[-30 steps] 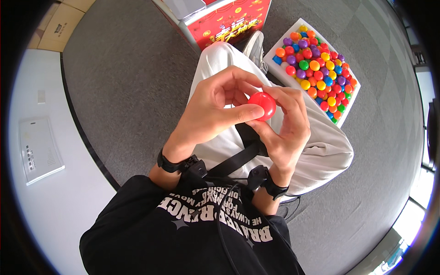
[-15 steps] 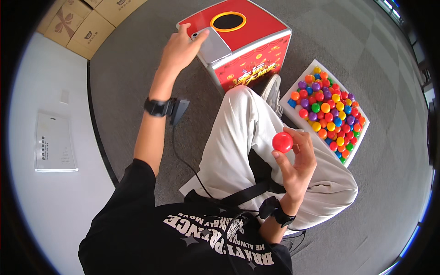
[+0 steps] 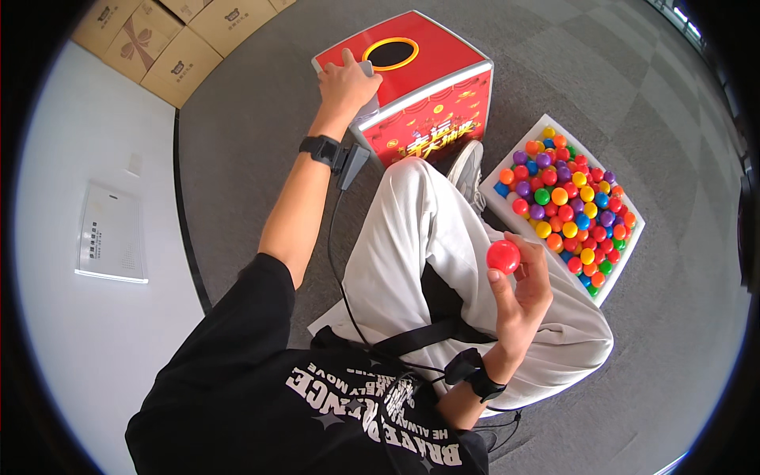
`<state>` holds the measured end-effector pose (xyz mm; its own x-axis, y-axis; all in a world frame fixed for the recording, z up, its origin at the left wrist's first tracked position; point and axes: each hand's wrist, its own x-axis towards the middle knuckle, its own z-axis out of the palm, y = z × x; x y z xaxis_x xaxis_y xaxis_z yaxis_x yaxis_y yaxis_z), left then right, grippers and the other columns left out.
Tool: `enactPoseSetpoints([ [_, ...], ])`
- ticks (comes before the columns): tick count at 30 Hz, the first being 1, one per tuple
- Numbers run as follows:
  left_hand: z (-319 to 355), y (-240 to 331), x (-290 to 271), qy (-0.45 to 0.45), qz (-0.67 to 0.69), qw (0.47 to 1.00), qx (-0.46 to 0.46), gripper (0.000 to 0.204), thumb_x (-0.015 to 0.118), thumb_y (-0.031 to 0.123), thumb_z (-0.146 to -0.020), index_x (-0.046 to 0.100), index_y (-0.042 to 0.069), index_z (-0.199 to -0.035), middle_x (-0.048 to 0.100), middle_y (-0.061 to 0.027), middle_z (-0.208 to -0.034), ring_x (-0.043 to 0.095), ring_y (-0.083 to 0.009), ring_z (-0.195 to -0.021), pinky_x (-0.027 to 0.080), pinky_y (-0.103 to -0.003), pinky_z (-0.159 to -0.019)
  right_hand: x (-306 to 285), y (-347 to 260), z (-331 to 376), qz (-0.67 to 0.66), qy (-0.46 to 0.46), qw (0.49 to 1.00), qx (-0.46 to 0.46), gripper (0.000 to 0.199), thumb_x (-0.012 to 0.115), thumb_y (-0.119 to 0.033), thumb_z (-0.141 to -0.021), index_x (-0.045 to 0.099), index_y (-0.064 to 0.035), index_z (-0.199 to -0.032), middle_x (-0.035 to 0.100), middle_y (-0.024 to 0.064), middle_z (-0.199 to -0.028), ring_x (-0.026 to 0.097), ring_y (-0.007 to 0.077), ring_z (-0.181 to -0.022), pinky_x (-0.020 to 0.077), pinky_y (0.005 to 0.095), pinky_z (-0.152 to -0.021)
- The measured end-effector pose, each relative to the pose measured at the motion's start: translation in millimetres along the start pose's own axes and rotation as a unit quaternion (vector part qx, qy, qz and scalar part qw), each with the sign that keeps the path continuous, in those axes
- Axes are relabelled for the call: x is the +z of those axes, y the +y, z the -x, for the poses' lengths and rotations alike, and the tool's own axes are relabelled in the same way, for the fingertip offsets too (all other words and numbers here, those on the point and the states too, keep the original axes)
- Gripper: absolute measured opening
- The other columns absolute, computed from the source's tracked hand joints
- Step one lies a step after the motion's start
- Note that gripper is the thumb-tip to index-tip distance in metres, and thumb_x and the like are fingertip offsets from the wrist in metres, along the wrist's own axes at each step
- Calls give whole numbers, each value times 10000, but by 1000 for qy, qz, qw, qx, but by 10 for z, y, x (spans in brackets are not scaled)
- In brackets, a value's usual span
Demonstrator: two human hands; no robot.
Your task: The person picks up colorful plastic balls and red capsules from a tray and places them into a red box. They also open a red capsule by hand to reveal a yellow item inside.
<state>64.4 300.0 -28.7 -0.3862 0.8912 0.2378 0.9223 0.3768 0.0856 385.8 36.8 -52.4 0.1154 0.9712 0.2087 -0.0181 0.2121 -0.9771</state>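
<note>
My left hand (image 3: 345, 89) is at the near left corner of a red box's top, closed over a silver-grey phone (image 3: 370, 109). Index finger and thumb show at the phone's far end, while the hand covers much of the phone. The red box (image 3: 435, 59) has a round black opening (image 3: 393, 54) with a yellow rim, just beyond the fingertips. Above my lap, my right hand (image 3: 524, 294) pinches a red plastic ball (image 3: 503, 257) between thumb and fingers.
A white tray (image 3: 500, 207) full of coloured balls (image 3: 564, 194) lies right of my legs. My shoe (image 3: 467, 172) sits between tray and box. Cardboard cartons (image 3: 182, 67) are stacked at the far left by a white wall (image 3: 150, 237). A black cable (image 3: 334, 245) hangs from my left wrist.
My left hand has shifted right and farther over the phone, covering more of it. My right hand keeps the red ball in nearly the same place. The whole view has shifted slightly.
</note>
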Motion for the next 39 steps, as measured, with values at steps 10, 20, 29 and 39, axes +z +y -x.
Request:
enactPoseSetpoints([
  [10,300,-7,-56,27,5,1000,2,846,618,522,-856,327,95,-1525,465,-336,-1396,448,-496,-1296,356,-516,-1090,-101,67,-14,-19,16,1000,8,395,755,-137,-818,639,24,-1159,604,92,-1018,605,186,-927,481,298,-847],
  [20,365,69,-108,6,5,1000,1,754,585,465,-880,300,287,-1555,433,-289,-1403,410,-494,-1291,335,-631,-1049,-66,31,7,4,8,1000,15,394,755,-148,-823,640,19,-1160,606,90,-1016,606,187,-927,479,296,-840],
  [29,406,63,-86,15,4,1000,12,704,569,437,-893,330,288,-1539,432,-292,-1395,420,-499,-1274,340,-650,-1030,-76,45,1,9,9,1000,22,391,748,-117,-822,636,23,-1169,596,86,-998,605,182,-920,484,294,-839],
  [39,414,48,-20,26,-3,999,24,680,540,420,-913,323,286,-1544,421,-295,-1399,416,-492,-1273,343,-653,-1023,-37,96,-29,11,0,999,50,379,747,-122,-837,637,27,-1167,589,78,-994,607,173,-908,489,293,-829],
])
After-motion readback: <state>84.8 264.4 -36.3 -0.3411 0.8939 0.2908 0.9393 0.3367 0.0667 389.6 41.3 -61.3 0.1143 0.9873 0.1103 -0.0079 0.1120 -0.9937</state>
